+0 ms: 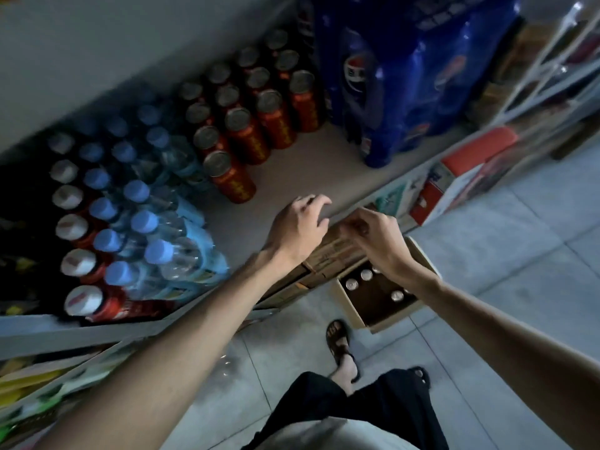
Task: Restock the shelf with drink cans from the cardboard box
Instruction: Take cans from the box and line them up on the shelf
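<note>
Red cans (243, 128) are standing in rows on the shelf (308, 164), several are sitting in the cardboard box (349, 306) — left hand (298, 228) is hovering slack, empty; right hand (376, 238) unreadable.

The grey flat shelf board (292, 170) is carrying four groups of stock. Red-orange metal drink cans (246, 131) with silver tops are standing upright in diagonal rows at its centre. Clear plastic bottles with blue caps (156, 228) are standing just beside them on the left, touching red bottles with white caps (81, 264) further left. A blue film-wrapped pack of cola bottles (406, 76) is occupying the right end. A bare strip is showing along the front edge. Below, the grey tiled floor (519, 254) is bearing an open brown cardboard box (354, 306), which is holding a few silver-topped cans (367, 274).
</note>
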Available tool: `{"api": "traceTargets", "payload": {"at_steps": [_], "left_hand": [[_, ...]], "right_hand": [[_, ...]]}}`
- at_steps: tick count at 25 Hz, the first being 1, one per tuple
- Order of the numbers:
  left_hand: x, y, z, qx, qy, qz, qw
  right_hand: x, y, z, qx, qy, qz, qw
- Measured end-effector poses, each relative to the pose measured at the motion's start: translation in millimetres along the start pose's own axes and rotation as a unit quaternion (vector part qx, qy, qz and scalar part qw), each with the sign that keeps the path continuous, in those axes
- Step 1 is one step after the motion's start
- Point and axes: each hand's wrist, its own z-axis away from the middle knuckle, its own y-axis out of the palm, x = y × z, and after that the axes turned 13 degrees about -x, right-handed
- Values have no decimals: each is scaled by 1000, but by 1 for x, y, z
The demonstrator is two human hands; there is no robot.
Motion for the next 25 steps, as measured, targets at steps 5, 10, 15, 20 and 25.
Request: {"api": "traceTargets", "payload": {"at_steps": [5,10,15,20,25], "left_hand": [[-60,105,0,167,31,95,981],[-36,301,30,389,-58,40,919],[59,505,81,328,-230,-6,916],[155,642,117,282,-327,-117,894],[197,702,133,244,-351,-95,899]], "right_hand": [[-123,-40,56,27,120,73,990],[-293,-8,93,119,198,165,959],[-472,91,100,147,178,251,940],[-608,216,73,192,139,387,891],[-670,289,69,237,99,537,803]]}}
